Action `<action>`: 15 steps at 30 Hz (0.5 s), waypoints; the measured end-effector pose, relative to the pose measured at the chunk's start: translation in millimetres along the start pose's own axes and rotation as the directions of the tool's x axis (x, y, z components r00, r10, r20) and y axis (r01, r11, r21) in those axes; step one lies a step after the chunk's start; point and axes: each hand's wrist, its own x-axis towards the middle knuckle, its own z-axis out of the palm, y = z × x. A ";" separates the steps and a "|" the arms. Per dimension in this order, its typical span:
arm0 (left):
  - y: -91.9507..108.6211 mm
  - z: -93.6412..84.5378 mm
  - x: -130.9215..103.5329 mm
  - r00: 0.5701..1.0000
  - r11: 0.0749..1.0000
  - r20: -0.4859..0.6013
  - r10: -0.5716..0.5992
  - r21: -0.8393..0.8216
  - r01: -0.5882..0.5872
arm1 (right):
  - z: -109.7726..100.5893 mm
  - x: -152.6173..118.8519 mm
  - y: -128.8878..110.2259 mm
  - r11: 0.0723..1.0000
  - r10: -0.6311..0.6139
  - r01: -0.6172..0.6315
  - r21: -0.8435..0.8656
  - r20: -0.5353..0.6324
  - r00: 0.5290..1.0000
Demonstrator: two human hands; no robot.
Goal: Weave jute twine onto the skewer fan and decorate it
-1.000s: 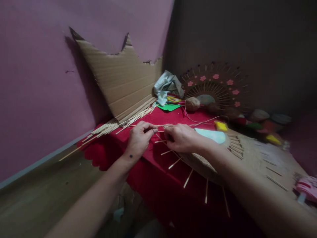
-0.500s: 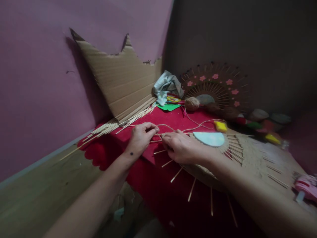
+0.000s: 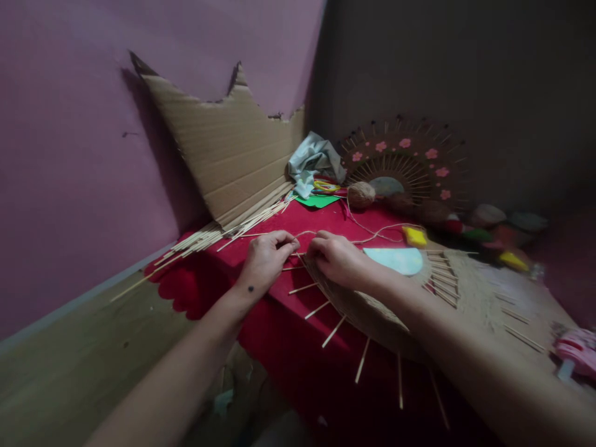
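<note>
A half-round woven fan of sticks and twine (image 3: 372, 316) lies on the red cloth, with bare stick ends (image 3: 334, 331) poking out around its rim. At its straight edge is a pale blue half-disc (image 3: 395, 261). My left hand (image 3: 266, 259) is closed in a pinch on jute twine (image 3: 305, 233) by the fan's left corner. That twine arcs over to my right hand (image 3: 339, 259), whose fingers are bent together around it, just above the weaving. Its fingertips are partly hidden. Beyond my hands the strand continues to a ball of twine (image 3: 361, 195).
Loose thin sticks (image 3: 205, 242) lie at the left beside a leaning cardboard piece (image 3: 223, 149). A finished fan with pink flowers (image 3: 405, 161) stands at the back. Also here are a crumpled cloth (image 3: 316, 158), a yellow packet (image 3: 414, 236) and a pink tool (image 3: 577, 351).
My right hand has lifted slightly up and away from the fan's edge, uncovering more weaving. My left hand stays almost in place, still pinched.
</note>
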 end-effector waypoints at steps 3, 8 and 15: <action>-0.7 -0.7 0.3 1.000 1.000 -0.020 0.021 0.019 -0.021 | 1.7 10.3 -2.4 0.997 0.018 -0.013 -0.082 0.063 0.998; -1.4 -2.6 1.6 0.997 0.996 -0.056 0.055 0.078 -0.051 | 0.1 21.7 -10.0 0.987 0.029 -0.011 -0.160 0.114 0.993; -0.1 -3.3 0.0 0.997 0.997 -0.059 0.056 0.058 -0.052 | -3.5 24.4 -8.1 0.983 0.024 0.002 -0.183 0.137 0.990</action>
